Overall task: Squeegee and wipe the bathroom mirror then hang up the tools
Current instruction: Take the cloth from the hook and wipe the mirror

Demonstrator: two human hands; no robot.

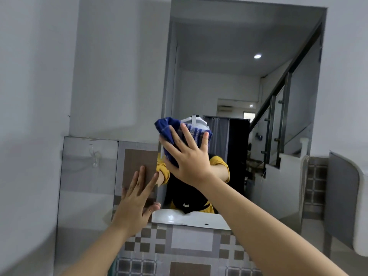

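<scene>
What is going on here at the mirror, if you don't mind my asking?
A person is wiping the bathroom mirror. The right hand presses a blue cloth flat against the glass, fingers spread. The left hand rests open on the tiled wall at the mirror's left edge, holding nothing. A clear hook on the wall further left hangs empty, and no squeegee is in view, so hanging up the tools is not yet done.
</scene>
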